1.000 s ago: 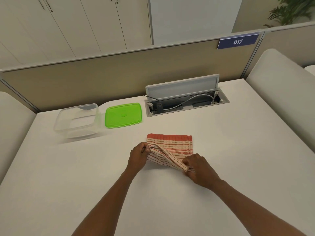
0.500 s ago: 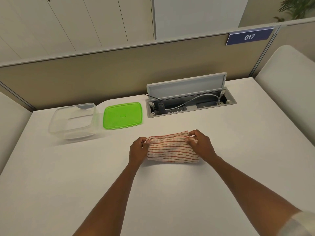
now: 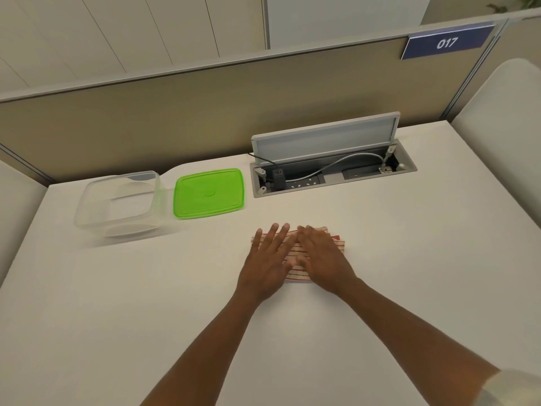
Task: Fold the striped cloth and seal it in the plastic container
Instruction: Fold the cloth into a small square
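Now both hands, left [image 3: 268, 259] and right [image 3: 320, 256], lie spread flat on the folded striped cloth [image 3: 295, 272], no longer pinching its corners.

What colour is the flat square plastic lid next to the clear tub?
Bright green. The flat square plastic lid shows best in the head view.

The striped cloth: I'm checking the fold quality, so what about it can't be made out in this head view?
- Most of the striped cloth, head view: covered by the left hand and right hand, both flat on it.
- Number of folded layers: hidden, seen only from above.
- Its near edge: partly under the palms.
- Whether it fits the plastic container: cannot be judged from this view.
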Motion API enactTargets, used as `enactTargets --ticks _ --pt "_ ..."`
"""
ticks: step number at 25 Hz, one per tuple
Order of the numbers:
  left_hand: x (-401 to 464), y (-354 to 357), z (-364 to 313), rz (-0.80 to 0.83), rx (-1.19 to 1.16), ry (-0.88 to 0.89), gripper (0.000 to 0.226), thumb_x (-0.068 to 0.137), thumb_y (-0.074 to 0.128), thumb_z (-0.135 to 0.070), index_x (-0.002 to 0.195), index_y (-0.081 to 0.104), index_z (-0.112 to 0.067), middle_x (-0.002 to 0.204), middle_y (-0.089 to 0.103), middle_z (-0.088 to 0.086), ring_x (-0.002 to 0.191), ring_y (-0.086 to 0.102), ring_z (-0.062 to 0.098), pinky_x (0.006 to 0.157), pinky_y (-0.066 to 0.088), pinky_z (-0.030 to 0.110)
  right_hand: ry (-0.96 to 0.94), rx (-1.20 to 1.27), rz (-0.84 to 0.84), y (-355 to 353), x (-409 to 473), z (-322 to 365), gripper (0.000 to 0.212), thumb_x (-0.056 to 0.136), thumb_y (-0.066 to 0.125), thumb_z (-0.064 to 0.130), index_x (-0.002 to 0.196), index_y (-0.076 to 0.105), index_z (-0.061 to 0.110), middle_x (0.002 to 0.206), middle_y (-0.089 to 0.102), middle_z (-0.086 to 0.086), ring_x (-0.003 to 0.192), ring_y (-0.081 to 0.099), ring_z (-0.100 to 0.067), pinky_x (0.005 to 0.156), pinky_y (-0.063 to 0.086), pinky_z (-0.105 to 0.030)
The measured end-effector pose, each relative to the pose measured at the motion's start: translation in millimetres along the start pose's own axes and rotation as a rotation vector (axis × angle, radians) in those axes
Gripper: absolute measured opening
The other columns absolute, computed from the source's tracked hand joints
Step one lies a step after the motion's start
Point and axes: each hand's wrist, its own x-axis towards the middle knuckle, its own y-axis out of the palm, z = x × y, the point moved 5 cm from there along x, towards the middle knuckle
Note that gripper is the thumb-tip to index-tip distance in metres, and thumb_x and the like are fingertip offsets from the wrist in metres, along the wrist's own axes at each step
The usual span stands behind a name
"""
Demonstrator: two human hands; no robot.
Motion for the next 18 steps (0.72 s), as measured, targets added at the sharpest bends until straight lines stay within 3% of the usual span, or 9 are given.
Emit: enactTargets --ticks 3,5,11,16,18 --pt "-0.5 23.6 17.8 0.148 0.026 -0.094 0.069 0.096 0.018 -0.057 0.156 0.015 -0.024 0.165 0.008 -0.001 0.152 0.0 0.022 0.119 -0.004 0.052 0.021 -0.098 0.128 15.0 4.9 -12.9 0.084 0.086 -0.004 0.064 0.154 0.011 0.018 0.163 0.006 -0.001 0.15 0.001 -0.02 0.122 0.0 -0.043" --pt "-2.2 31.0 26.5 0.197 -0.003 -0.131 0.072 0.094 0.015 -0.061 0.156 0.006 -0.027 0.165 -0.001 -0.005 0.152 -0.007 0.019 0.121 -0.004 0.052 0.047 -0.157 0.138 16.9 5.9 -24.1 0.087 0.082 -0.012 0.065 0.154 0.005 0.018 0.163 0.001 -0.001 0.15 -0.002 -0.02 0.122 -0.001 -0.044" --pt "-2.5 35.4 29.5 0.185 -0.063 -0.132 0.072 0.094 0.012 -0.064 0.156 0.0 -0.029 0.164 -0.007 -0.007 0.151 -0.01 0.017 0.121 0.0 0.048 0.142 -0.142 0.116 18.3 4.1 -34.2 0.087 0.083 -0.008 0.069 0.154 0.005 0.02 0.163 0.004 0.0 0.15 -0.001 -0.025 0.121 -0.001 -0.047" --pt "-0.1 31.3 26.5 0.206 -0.118 -0.147 0.072 0.093 0.008 -0.065 0.156 0.002 -0.03 0.164 -0.007 -0.007 0.151 -0.013 0.019 0.121 0.005 0.054 0.163 -0.136 0.144 17.7 3.3 -36.2 0.091 0.079 -0.011 0.072 0.154 0.003 0.022 0.164 0.002 0.001 0.15 -0.002 -0.026 0.121 -0.003 -0.047" --pt "-0.2 23.8 27.2 0.132 -0.161 -0.23 0.066 0.095 0.012 -0.058 0.156 0.007 -0.033 0.164 -0.005 -0.005 0.151 -0.014 0.023 0.121 0.0 0.055 0.182 -0.099 0.137 12.4 3.6 -35.9 0.088 0.083 -0.001 0.074 0.154 0.004 0.023 0.164 0.001 0.0 0.15 0.0 -0.026 0.12 -0.002 -0.047"
